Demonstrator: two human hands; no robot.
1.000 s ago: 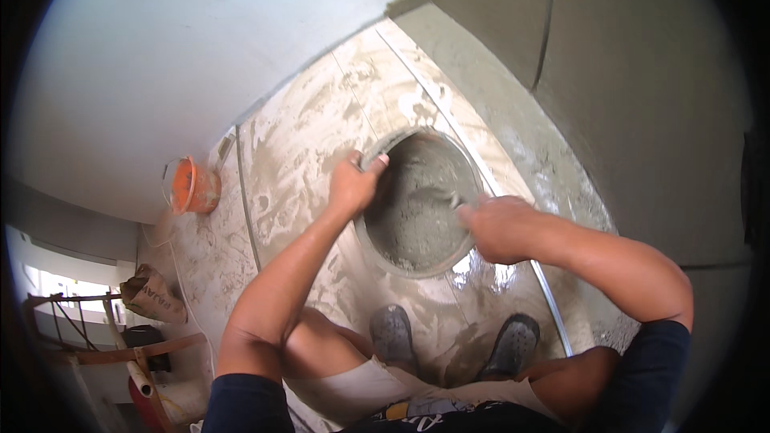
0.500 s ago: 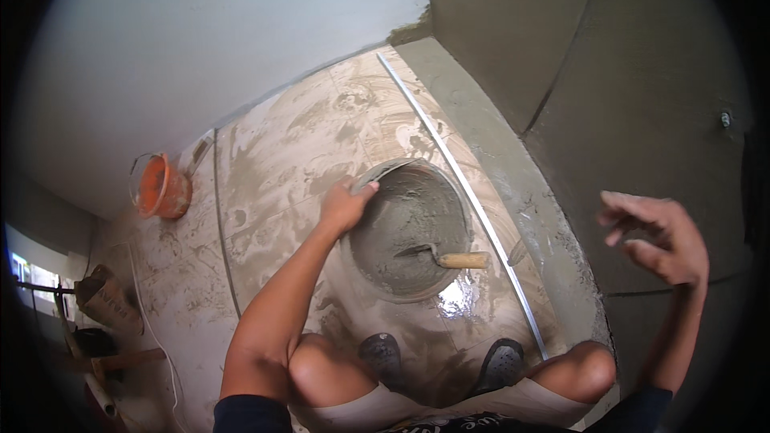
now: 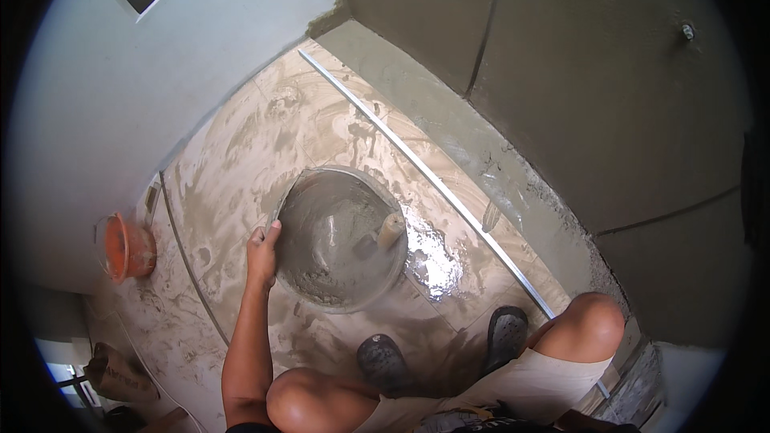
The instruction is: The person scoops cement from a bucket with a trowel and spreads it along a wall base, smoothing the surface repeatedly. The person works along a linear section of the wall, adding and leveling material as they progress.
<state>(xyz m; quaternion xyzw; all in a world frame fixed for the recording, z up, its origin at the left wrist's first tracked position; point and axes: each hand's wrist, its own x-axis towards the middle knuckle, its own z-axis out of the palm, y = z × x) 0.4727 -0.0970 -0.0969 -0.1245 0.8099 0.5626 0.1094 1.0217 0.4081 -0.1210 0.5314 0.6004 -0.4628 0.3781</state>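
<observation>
My left hand grips the left rim of a round grey mortar tub, its thumb over the edge and the other fingers partly hidden behind it. Wet grey mortar coats the tub's inside. A trowel with a wooden handle rests in the tub against the right side, its blade lying on the mortar. My right hand is out of the picture.
A long metal straightedge lies diagonally on the smeared tile floor, right of the tub. Beyond it run a cement strip and a plastered wall. An orange bucket and a brown sack stand at left.
My right hand has left the view. The tub appears farther left and is turned, with its trowel handle now pointing up at the right side. The view has shifted and tilted.
</observation>
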